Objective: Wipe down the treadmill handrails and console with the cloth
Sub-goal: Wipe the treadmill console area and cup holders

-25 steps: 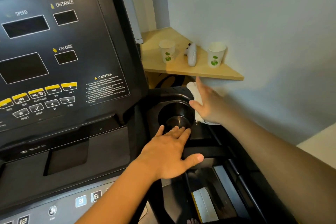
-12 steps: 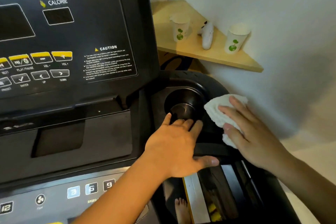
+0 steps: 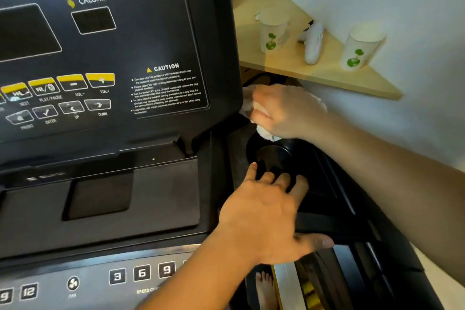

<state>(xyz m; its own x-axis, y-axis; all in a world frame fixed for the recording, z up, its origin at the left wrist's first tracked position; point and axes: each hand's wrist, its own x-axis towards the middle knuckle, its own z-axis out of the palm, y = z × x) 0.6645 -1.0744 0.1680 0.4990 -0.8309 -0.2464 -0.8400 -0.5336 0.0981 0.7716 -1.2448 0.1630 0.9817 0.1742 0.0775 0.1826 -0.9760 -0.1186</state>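
Observation:
The black treadmill console (image 3: 113,58) fills the left, with a round cup holder (image 3: 271,156) in the tray to its right. My right hand (image 3: 284,111) grips a white cloth (image 3: 265,133) at the far rim of the cup holder, right against the console's right edge; the hand is motion-blurred and covers most of the cloth. My left hand (image 3: 264,216) rests on the tray with its fingertips at the near rim of the cup holder. Its thumb lies along the black handrail bar (image 3: 339,229).
A wooden corner shelf (image 3: 314,73) sits just above my right hand, carrying two paper cups (image 3: 273,30) (image 3: 359,48) and a white device (image 3: 313,43). The white wall is close on the right. A bare foot (image 3: 265,287) shows on the belt below.
My right hand has swept the cloth from the right side of the cup holder to its far rim beside the console. My left hand has stayed in place.

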